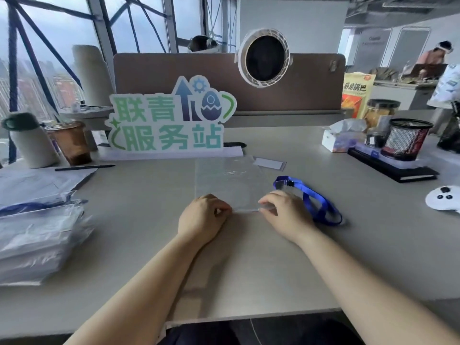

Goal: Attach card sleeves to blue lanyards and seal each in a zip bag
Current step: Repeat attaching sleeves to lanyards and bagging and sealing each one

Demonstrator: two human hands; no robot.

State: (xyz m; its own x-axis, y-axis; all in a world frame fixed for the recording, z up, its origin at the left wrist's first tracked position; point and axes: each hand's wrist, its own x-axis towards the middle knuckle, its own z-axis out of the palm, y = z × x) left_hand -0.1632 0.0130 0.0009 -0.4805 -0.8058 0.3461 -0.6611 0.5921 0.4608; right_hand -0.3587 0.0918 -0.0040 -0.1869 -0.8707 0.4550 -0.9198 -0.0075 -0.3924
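Note:
A clear zip bag lies flat on the desk in the middle of the view. My left hand pinches its near edge at the left. My right hand pinches the same edge at the right. A blue lanyard with a black clip lies on the desk just right of my right hand, partly under it. A white card sleeve lies flat beyond the bag's far right corner.
A pile of filled clear bags sits at the left, with papers and a black pen behind. A standing sign, a bottle and a drink cup stand at the back. A mesh pen cup, a tissue box and a white controller are at the right.

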